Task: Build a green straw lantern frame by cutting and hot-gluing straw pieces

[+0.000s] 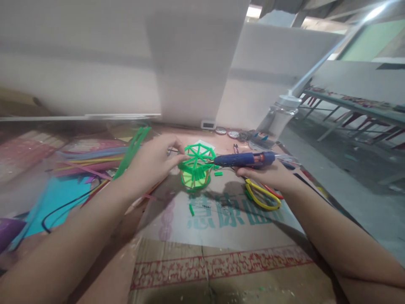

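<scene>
A small green frame model (196, 166) with a spoked top and a yellow-green base stands on the printed sheet. My left hand (166, 155) is at its left side, thumb and fingertips closed at the upper rim; what they pinch is too small to make out. In my right hand (264, 171) is a blue glue gun (238, 160), pointing left. The gun's metal tip is at the right edge of the model's top. Short green pieces (218, 173) lie beside the model, and another green piece (191, 210) lies in front of it.
Yellow-handled scissors (264, 196) lie below my right hand. Colored strips (91, 161) and a blue sheet (57, 202) are on the left. A clear pump bottle (280, 116) stands back right, and a small display (208, 125) sits by the wall.
</scene>
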Motion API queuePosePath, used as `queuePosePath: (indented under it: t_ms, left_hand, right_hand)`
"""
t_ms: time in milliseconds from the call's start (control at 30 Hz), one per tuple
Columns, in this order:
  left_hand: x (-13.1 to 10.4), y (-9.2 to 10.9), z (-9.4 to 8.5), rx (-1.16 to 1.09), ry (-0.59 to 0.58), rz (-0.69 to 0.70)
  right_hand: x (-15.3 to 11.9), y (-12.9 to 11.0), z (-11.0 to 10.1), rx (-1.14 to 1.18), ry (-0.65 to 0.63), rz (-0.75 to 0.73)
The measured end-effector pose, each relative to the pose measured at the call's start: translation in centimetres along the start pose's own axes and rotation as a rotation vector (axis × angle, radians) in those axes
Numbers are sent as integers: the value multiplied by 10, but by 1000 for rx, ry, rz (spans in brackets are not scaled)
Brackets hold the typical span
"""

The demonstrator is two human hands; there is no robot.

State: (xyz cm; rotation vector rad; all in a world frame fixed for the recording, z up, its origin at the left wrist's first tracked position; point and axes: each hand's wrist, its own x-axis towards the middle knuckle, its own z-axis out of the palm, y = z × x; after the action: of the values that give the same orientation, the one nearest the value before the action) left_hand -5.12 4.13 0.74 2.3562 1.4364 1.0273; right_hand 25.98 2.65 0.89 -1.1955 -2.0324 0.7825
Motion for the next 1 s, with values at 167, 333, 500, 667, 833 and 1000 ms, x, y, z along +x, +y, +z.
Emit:
queuePosePath:
  t_ms: [167,333,500,667,833,1000]
  left_hand:
    - [-1,5,-8,56,7,-154]
    - [-3,4,-11,37,33,-117]
    - [-2,1,-10,45,27,-125]
    - [-1,7,-12,99,56,-145]
    - [0,8,-15,-6,11,-163]
    - [3,3,-14,-304,-64,-204]
  right_hand:
    - [1,-4,-2,7,-18,-11]
    - [1,-3,0,27,-6,-12]
    - [0,2,-1,-26,-66,47]
    - [2,1,-4,-39,-81,29]
    - [1,0,-5,20,-52,20]
    - [1,-2,-5,49,-49,26]
